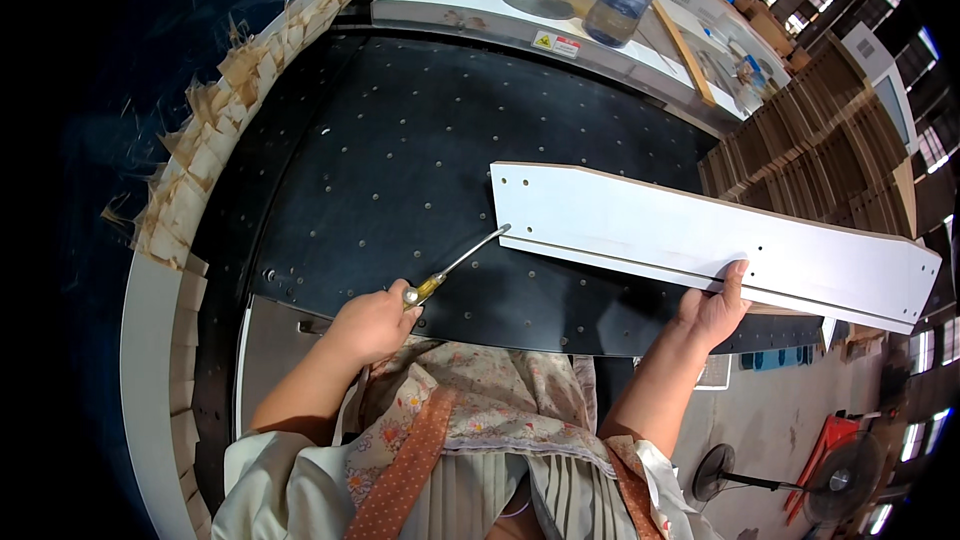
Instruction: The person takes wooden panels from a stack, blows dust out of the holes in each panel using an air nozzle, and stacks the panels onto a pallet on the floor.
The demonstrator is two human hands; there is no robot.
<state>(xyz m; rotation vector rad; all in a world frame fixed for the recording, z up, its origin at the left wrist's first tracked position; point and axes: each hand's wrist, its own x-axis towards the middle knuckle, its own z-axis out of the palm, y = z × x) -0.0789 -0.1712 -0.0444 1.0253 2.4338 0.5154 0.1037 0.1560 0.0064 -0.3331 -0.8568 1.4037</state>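
Left hand (374,326) closed round yellow-handled metal-shafted screwdriver (432,284); right hand (714,318) half-curled, gripping long smooth white drilled board (630,224).

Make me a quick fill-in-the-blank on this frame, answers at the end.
1. The left hand grips the screwdriver by its ____.
2. The right hand holds a long board whose upper face is ____.
3. The bottle has a ____ lid.
4. The stacked brown panels are on the picture's ____ side.

Missing words: handle; white; blue; right.
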